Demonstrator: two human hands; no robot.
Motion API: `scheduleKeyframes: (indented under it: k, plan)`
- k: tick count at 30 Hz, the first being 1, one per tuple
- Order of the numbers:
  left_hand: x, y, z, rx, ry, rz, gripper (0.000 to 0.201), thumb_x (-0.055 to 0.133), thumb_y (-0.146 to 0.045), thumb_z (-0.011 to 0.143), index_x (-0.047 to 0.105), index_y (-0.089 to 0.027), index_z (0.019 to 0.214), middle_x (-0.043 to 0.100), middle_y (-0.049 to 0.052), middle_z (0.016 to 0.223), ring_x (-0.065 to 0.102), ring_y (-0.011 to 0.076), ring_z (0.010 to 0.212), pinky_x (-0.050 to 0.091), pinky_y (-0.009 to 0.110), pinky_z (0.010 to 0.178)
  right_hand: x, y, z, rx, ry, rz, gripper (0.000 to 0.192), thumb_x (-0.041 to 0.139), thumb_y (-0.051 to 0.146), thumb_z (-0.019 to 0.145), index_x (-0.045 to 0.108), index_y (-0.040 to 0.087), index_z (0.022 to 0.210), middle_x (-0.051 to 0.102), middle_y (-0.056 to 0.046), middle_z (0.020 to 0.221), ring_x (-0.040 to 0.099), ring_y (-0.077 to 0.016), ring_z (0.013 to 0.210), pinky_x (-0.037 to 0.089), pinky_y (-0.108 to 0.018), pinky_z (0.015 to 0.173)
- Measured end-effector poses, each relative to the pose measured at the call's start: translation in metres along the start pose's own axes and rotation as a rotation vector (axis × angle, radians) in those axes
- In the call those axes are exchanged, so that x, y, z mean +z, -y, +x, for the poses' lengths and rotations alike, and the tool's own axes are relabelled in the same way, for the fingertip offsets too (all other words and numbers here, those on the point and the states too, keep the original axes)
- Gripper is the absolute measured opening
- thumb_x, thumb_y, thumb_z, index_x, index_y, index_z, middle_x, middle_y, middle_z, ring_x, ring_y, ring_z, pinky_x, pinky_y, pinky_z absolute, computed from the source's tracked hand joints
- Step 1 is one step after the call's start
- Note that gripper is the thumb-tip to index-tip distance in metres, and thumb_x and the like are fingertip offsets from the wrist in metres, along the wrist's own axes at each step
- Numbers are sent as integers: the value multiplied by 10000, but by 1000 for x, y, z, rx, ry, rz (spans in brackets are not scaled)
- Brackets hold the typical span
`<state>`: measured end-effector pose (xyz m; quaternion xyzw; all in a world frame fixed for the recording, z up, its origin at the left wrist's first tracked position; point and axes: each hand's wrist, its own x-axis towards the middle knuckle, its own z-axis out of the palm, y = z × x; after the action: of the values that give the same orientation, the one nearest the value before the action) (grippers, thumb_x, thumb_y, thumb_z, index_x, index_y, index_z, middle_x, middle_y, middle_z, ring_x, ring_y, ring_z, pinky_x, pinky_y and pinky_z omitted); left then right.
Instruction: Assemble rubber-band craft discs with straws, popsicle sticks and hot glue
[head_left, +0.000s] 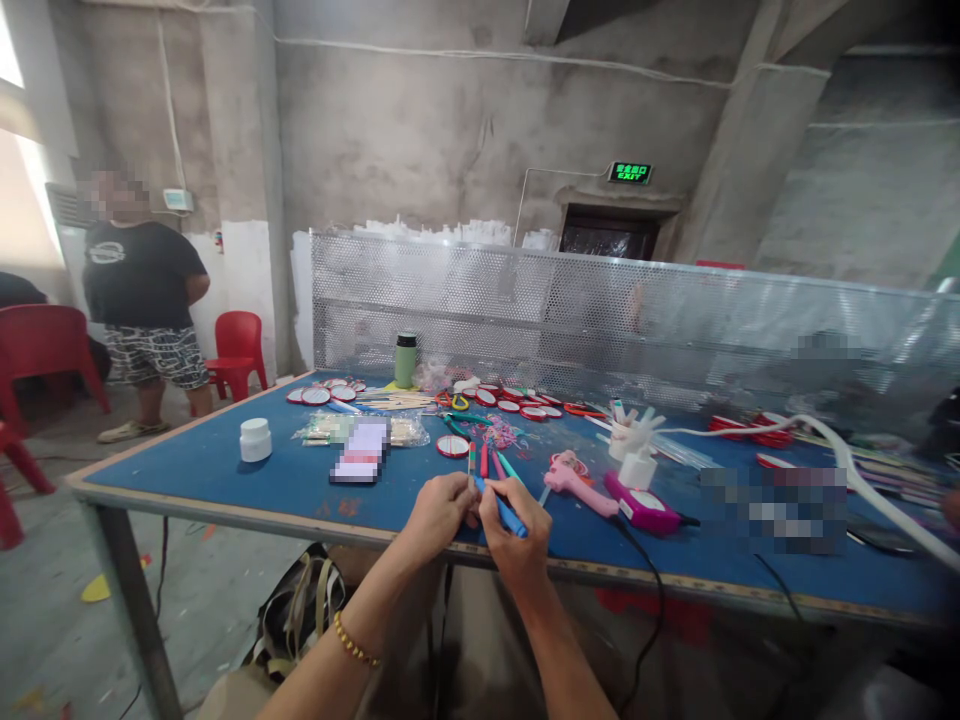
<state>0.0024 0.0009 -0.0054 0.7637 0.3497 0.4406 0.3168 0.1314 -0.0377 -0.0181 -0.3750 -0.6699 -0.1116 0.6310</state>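
Observation:
Close to the table's near edge, my right hand (pixel 517 520) is closed around a blue marker pen (pixel 511 518), its tip end towards my other hand. Upright in the closed fingers of my left hand (pixel 441 512) is a small flat stick (pixel 472 460) with red, white and green bands. The two hands are almost touching. Just beyond them lie a red marker (pixel 484 461), a pink marker (pixel 497 465) and a teal marker (pixel 509 468). A round red-rimmed disc (pixel 452 446) rests behind the stick.
On the blue table (pixel 420 490) are a phone (pixel 361 450), a white jar (pixel 256 440), a green bottle (pixel 405 361), a pink glue gun (pixel 581 484) and a purple device (pixel 643 503). A perforated metal screen (pixel 465 300) borders the back. A person (pixel 142 280) stands at left.

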Motion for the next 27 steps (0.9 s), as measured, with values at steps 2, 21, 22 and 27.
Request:
scheduleKeyframes:
  k: [2, 21, 22, 27]
  plan:
    - [0, -1, 0, -3, 2, -2, 281, 438, -302, 850, 508, -177, 609, 606, -21, 575, 548, 123, 572, 345, 213, 568, 0, 0, 0, -1, -2, 0, 100, 535, 168, 878, 610, 190, 815, 611, -11, 702, 581, -140, 640, 468, -265, 641]
    - [0, -3, -2, -1, -3, 6, 283, 439, -289, 845, 504, -175, 594, 589, -25, 565, 520, 118, 560, 325, 216, 556, -1, 1, 1, 1, 23, -2, 102, 532, 174, 878, 619, 195, 829, 622, -18, 716, 595, -150, 657, 473, -272, 651]
    - [0, -3, -2, -2, -4, 4, 276, 441, -284, 842, 505, -175, 597, 590, -25, 567, 522, 118, 561, 326, 216, 556, -1, 1, 1, -4, 20, -3, 100, 534, 171, 877, 619, 195, 829, 621, -17, 712, 594, -149, 654, 473, -272, 650]
    - [0, -2, -1, -11, 2, 0, 286, 437, -306, 848, 516, -176, 606, 605, -19, 582, 540, 124, 581, 342, 214, 571, -1, 1, 0, -8, 8, -7, 105, 532, 163, 872, 616, 195, 818, 617, -11, 703, 591, -143, 647, 475, -266, 644]
